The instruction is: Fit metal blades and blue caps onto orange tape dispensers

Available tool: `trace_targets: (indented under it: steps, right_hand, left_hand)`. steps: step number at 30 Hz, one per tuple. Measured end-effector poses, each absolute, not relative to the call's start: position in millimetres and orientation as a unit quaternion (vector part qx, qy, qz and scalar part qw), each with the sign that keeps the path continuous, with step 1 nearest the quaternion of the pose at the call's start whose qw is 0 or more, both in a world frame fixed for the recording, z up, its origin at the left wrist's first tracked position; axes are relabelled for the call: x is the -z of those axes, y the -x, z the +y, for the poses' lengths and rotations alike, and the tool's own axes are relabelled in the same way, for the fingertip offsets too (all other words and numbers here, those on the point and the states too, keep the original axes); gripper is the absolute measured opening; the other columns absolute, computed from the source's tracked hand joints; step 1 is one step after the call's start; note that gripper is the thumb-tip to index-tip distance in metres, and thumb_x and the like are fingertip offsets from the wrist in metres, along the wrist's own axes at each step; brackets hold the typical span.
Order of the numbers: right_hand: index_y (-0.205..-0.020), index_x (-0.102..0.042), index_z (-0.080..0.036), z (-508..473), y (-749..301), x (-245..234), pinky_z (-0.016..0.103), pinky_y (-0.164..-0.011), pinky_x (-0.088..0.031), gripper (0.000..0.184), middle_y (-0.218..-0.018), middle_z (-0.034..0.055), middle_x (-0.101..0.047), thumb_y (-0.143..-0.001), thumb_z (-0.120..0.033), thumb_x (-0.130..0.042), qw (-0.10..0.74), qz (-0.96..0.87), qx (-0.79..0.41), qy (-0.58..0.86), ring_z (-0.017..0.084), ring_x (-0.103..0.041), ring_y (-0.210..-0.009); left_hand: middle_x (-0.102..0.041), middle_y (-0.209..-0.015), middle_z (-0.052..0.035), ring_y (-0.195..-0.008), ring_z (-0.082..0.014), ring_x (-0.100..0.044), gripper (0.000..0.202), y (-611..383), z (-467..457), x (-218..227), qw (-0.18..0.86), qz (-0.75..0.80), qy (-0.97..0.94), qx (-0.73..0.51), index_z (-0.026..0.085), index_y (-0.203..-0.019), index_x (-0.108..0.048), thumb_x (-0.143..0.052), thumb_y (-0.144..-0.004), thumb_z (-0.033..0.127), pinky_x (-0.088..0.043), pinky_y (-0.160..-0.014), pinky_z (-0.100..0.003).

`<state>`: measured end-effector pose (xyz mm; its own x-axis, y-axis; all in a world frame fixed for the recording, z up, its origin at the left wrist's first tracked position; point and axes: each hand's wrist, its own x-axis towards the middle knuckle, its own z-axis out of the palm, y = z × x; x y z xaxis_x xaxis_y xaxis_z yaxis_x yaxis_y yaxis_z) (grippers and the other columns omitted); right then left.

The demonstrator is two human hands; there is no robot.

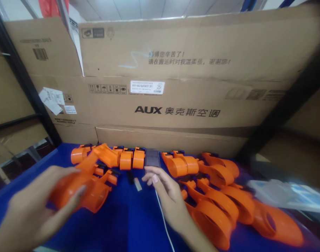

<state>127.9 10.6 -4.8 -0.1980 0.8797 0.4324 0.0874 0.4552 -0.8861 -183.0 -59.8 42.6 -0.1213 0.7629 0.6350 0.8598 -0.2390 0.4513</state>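
My left hand (36, 206) is closed around an orange plastic ring-shaped part (67, 189), blurred, its flat arm pointing up and right. Right behind it another orange ring part (95, 197) sits low over the blue table. My right hand (166, 190) is at the middle, fingers loosely bent and thumb apart, with nothing visible in it. Its fingertips are at the near end of a dark phone (152, 159); I cannot tell whether they touch. A small grey-and-black piece (137, 184) lies left of those fingertips.
Orange ring parts with dark clips stand along the back (125, 161) and crowd the right side (212, 217). A white cable (164, 217) runs toward me. Clear plastic bags (272, 192) lie far right. A cardboard wall (175, 98) closes the back of the blue table (144, 224).
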Motion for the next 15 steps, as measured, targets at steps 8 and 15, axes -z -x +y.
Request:
trace_targets:
  steps: [8, 15]
  right_hand:
    - [-0.121, -0.069, -0.019, 20, -125, 10, 0.023, -0.045, -0.038, 0.044, -0.060, -0.0026, -0.061, -0.095, -0.053, -0.059, 0.541, -0.558, -0.479, 0.408, 0.012, -0.048, -0.046]
    - [-0.103, -0.073, -0.019, 32, -131, 10, 0.021, -0.042, -0.032, 0.039, -0.055, -0.0030, -0.058, -0.089, -0.055, -0.065, 0.574, -0.502, -0.491, 0.421, 0.011, -0.044, -0.046]
  left_hand:
    - [-0.075, -0.111, -0.0109, -0.104, -0.0394, -0.067, 0.051, 90, -42, 2, -0.153, -0.467, 0.751, 0.441, 0.032, -0.115, -0.078, -0.088, -0.065, 0.026, -0.050, -0.099, -0.052]
    - [-0.066, -0.111, -0.0093, -0.097, -0.0270, -0.061, 0.045, 63, -8, 4, -0.508, -0.393, 0.552, 0.531, 0.029, -0.129, -0.069, -0.070, -0.086, 0.043, -0.049, -0.092, -0.038]
